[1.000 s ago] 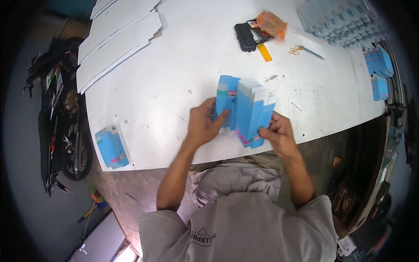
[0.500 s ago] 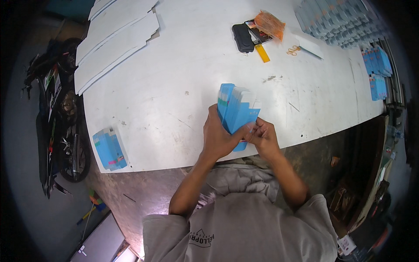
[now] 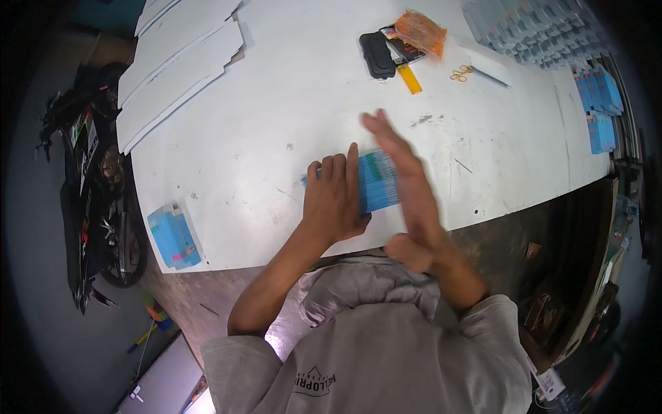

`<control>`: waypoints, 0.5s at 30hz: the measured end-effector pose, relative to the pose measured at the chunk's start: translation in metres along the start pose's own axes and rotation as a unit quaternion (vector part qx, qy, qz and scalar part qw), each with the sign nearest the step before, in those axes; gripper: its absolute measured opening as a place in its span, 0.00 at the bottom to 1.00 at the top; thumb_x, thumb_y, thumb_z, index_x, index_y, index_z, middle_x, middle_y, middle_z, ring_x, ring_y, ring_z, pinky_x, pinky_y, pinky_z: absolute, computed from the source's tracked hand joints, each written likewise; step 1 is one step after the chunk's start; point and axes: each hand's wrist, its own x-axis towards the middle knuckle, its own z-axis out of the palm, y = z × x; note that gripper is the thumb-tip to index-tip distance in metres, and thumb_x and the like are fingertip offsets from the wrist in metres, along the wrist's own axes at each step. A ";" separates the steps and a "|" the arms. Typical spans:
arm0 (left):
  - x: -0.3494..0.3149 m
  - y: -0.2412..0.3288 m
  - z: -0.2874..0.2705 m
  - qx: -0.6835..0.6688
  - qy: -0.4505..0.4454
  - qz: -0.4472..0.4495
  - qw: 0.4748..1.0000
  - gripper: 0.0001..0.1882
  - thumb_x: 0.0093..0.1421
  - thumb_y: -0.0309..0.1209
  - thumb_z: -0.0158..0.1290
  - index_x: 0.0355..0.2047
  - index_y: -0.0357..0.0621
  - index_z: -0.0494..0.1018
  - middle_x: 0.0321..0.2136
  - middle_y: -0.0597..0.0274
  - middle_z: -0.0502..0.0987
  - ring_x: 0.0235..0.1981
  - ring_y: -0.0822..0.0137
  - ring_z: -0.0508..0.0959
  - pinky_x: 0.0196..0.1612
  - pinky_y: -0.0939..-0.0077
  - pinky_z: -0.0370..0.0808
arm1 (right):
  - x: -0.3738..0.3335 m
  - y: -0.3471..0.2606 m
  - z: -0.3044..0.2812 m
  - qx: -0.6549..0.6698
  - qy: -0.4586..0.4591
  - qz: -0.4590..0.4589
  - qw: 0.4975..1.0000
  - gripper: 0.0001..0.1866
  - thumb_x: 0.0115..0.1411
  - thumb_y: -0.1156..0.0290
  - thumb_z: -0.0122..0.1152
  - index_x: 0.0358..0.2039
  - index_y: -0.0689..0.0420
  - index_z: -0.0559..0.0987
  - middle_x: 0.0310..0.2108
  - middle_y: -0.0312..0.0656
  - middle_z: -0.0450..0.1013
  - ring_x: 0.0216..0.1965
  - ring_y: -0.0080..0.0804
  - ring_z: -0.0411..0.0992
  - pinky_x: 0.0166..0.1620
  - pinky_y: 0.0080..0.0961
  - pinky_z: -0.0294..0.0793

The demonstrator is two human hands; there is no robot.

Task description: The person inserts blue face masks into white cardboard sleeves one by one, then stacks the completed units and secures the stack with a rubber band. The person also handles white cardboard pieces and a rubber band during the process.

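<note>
The stack of blue cards (image 3: 378, 185) lies near the front edge of the white table (image 3: 255, 152) — the left hand (image 3: 332, 196) covers its left part; whether it pinches, I cannot tell. The right hand (image 3: 418, 193), blurred, is flat beside its right side, fingers together. Tabletop stretches ahead to the black case (image 3: 377, 55) — well apart.

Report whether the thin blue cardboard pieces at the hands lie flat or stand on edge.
On edge: the thin blue cardboard pieces show parallel edges upward, partly under the left hand.
</note>
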 end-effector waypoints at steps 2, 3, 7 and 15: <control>0.003 -0.004 -0.003 -0.009 0.006 0.009 1.000 0.48 0.44 0.43 0.68 0.62 0.30 0.65 0.48 0.51 0.71 0.50 0.51 0.70 0.55 0.53 0.64 | 0.002 0.032 0.023 -0.002 -0.020 -0.019 1.000 0.47 0.63 0.50 0.67 0.73 0.63 0.60 0.75 0.60 0.53 0.78 0.60 0.44 0.76 0.57 0.42; 0.000 -0.007 -0.003 -0.030 0.025 0.021 0.999 0.47 0.44 0.42 0.68 0.62 0.29 0.66 0.47 0.51 0.72 0.50 0.51 0.71 0.54 0.54 0.64 | -0.005 0.044 0.029 -0.004 -0.024 0.000 1.000 0.46 0.63 0.52 0.66 0.73 0.63 0.59 0.75 0.59 0.54 0.78 0.59 0.46 0.76 0.55 0.43; -0.002 0.003 -0.001 -0.054 0.047 0.010 0.997 0.40 0.46 0.36 0.66 0.59 0.31 0.68 0.45 0.51 0.73 0.47 0.52 0.72 0.51 0.58 0.65 | -0.029 0.048 0.016 0.051 0.031 0.115 0.992 0.38 0.66 0.62 0.64 0.71 0.63 0.62 0.71 0.57 0.60 0.74 0.50 0.56 0.74 0.44 0.52; -0.006 0.005 -0.002 -0.031 0.011 0.018 0.999 0.41 0.45 0.34 0.68 0.59 0.30 0.67 0.44 0.50 0.71 0.45 0.52 0.71 0.49 0.57 0.65 | -0.001 0.139 -0.128 -0.225 0.313 0.252 0.888 0.08 0.66 0.71 0.65 0.43 0.61 0.84 0.45 0.49 0.81 0.46 0.31 0.79 0.52 0.29 0.76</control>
